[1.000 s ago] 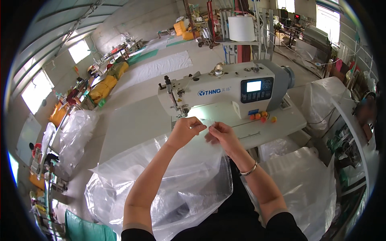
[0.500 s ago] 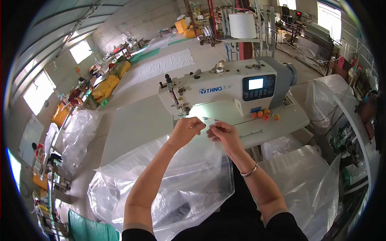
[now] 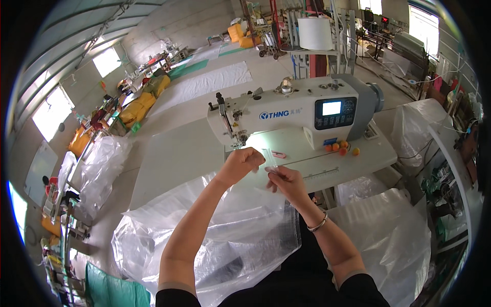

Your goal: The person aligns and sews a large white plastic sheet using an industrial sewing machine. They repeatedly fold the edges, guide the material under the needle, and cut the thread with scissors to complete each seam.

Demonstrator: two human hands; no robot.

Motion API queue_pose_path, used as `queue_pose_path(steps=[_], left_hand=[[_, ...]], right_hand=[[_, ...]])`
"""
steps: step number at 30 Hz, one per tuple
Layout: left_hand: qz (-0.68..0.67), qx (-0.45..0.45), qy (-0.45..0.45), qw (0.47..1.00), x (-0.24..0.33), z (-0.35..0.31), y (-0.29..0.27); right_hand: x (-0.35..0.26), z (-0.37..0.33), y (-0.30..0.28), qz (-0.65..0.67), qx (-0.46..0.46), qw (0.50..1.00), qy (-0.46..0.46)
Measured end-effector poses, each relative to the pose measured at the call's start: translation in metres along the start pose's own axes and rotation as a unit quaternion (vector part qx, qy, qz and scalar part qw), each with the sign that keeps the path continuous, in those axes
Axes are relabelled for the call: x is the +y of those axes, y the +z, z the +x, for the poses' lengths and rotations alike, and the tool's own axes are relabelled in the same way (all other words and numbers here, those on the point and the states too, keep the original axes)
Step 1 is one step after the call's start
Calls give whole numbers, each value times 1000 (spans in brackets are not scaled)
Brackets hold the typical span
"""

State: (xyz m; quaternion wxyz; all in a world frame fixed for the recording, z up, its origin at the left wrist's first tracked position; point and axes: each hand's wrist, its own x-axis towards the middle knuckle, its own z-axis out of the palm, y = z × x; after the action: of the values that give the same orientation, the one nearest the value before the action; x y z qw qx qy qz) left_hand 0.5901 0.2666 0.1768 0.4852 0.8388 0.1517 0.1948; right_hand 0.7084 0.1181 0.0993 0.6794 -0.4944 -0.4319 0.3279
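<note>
My left hand (image 3: 242, 165) is closed, its fingers curled together just in front of the sewing machine's needle area; what it holds, if anything, is hidden. Close beside it on the right, my right hand (image 3: 286, 182) pinches a narrow, see-through edge of the plastic sheet (image 3: 235, 240). That sheet is crinkled and translucent, draped over the table's front edge and my lap. The white sewing machine (image 3: 286, 112) stands behind both hands, its lamp lit. A small pinkish item (image 3: 279, 154) lies on the table past my right hand.
Several small orange-red fruit-like balls (image 3: 343, 148) sit by the machine's base on the pale table (image 3: 169, 158). A large white thread cone (image 3: 315, 34) stands behind. More clear sheeting (image 3: 378, 235) hangs at the right, and another heap (image 3: 105, 169) lies at the left.
My right hand has moved slightly down, away from the left, with the plastic edge in its fingers. The pinkish item on the table shows more plainly. The whole view has shifted a little.
</note>
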Motion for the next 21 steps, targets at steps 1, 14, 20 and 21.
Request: queue_pose_path(steps=[1, 14, 20, 21], left_hand=[[18, -6, -16, 1000, 4, 0, -1], [46, 36, -122, 991, 0, -8, 8], [105, 78, -7, 991, -10, -5, -25], [105, 77, -18, 991, -13, -5, -37]], right_hand=[[0, 0, 1, 4, 4, 1000, 2], [5, -8, 24, -456, 72, 862, -210], [-25, -21, -2, -299, -167, 933, 113], [8, -33, -2, -107, -172, 968, 149]])
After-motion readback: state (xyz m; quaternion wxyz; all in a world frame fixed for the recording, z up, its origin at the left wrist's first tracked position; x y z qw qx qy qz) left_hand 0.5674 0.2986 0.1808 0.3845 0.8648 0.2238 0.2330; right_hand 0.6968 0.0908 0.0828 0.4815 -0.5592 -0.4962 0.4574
